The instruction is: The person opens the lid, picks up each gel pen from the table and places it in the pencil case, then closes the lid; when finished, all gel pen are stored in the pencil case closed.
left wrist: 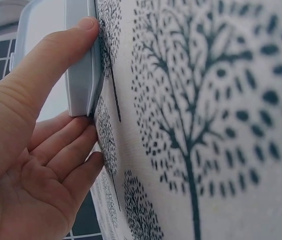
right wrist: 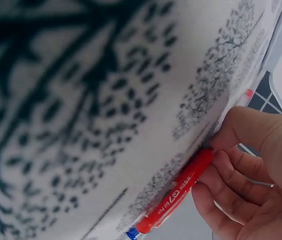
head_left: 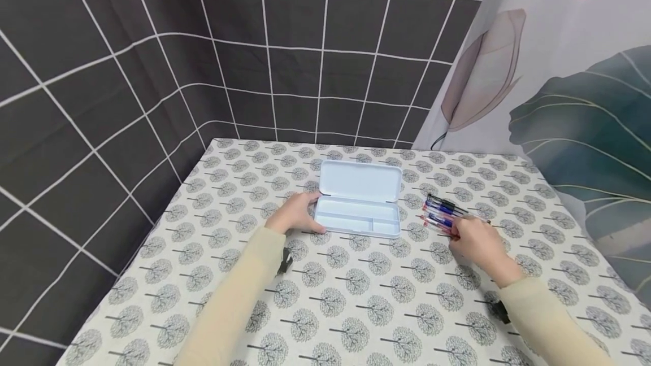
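Pens [head_left: 438,219] with red, blue and black parts lie in a loose bunch on the tree-print tablecloth [head_left: 330,335], to the right of a pale blue pencil case [head_left: 351,208] and apart from it. At the bunch's near side, the right hand [head_left: 478,242] pinches a red pen [right wrist: 176,192] between thumb and fingers, while the left hand [head_left: 294,213] grips the left end of the case, thumb on its front edge and fingers around the side. Its lid [head_left: 361,181] stands raised along the far edge, and the two hands are well apart.
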Demonstrator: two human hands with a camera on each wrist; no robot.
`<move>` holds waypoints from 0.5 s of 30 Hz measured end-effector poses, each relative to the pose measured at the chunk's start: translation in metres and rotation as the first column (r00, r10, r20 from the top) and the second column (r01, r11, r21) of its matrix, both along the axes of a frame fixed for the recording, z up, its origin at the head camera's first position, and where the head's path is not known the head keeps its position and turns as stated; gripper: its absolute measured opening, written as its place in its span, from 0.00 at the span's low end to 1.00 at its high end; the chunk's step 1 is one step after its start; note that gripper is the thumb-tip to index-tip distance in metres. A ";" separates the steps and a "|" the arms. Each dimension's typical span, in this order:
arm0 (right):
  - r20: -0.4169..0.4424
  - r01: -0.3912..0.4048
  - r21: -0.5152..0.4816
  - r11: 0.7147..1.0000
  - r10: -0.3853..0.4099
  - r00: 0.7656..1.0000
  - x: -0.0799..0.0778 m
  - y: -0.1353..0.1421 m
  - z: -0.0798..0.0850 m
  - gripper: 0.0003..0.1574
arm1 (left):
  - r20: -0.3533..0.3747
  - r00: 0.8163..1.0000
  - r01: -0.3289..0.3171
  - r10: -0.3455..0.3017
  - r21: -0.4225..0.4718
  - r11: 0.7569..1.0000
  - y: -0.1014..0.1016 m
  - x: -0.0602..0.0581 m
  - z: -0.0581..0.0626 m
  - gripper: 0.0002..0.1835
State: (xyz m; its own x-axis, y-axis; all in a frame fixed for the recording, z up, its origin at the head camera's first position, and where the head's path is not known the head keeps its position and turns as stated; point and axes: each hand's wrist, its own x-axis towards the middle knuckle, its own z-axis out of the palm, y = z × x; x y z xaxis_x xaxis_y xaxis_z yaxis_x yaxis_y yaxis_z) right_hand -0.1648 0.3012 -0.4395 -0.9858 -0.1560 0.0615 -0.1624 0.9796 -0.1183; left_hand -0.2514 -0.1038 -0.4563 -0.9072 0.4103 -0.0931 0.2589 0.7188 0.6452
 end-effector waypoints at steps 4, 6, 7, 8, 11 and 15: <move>0.009 -0.006 -0.044 0.999 0.006 1.000 0.000 0.001 0.001 0.13 | 0.011 1.000 -0.003 0.003 -0.005 1.000 0.000 0.000 0.000 0.52; 0.030 -0.011 -0.084 0.996 0.014 0.999 -0.001 0.001 0.003 0.12 | 0.012 1.000 -0.007 0.007 -0.008 1.000 0.000 0.000 0.000 0.53; 0.043 -0.009 -0.102 0.995 0.014 0.999 -0.002 0.001 0.005 0.11 | 0.012 1.000 -0.008 0.008 -0.008 1.000 -0.001 0.000 0.000 0.53; 0.059 -0.003 -0.121 0.993 0.011 0.998 -0.002 0.001 0.007 0.11 | 0.013 1.000 -0.008 0.008 -0.007 1.000 -0.001 0.000 0.000 0.53; 0.081 0.005 -0.161 0.987 0.009 0.997 -0.003 0.001 0.012 0.10 | 0.012 1.000 -0.006 0.006 -0.008 1.000 0.000 0.000 0.000 0.54; 0.069 -0.006 -0.183 0.983 0.019 0.997 -0.005 0.000 0.022 0.08 | 0.009 1.000 0.002 -0.002 -0.005 1.000 0.000 -0.001 0.000 0.53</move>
State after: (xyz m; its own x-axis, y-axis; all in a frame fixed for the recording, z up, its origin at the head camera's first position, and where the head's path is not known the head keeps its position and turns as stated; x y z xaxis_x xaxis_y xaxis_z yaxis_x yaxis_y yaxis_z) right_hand -0.1694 0.3014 -0.4177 -0.9868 -0.1609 0.0206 -0.1594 0.9384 -0.3067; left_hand -0.2526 -0.1035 -0.4564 -0.9054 0.4118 -0.1034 0.2547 0.7216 0.6438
